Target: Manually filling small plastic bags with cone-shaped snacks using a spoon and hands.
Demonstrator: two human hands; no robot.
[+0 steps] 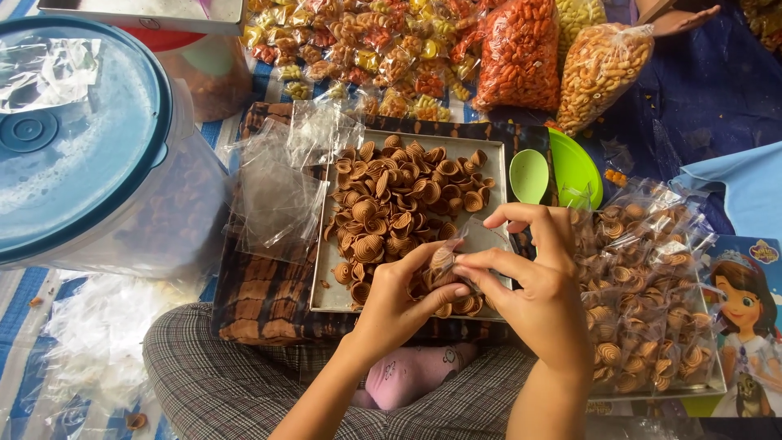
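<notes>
Head view puts your two hands together over the near right corner of the tray, just above your lap. Your left hand comes up from the near side with its fingers pinched together on a small clear bag. Inside or right at the bag's mouth sits one brown shell snack, pressed between your left thumb and forefinger. Your right hand reaches in from the right, its fingers clamped on the same bag from the other side, forefinger arched over the top.

So the bag lies directly between both sets of fingers, touching each, with neither hand nearer than the other. Its long axis appears to run up and away from you, towards the far right, though the clear film makes its edges hard to trace.

Loose snacks are heaped on the tray just beyond your left fingers. Filled bags lie on the right, near your right wrist.
</notes>
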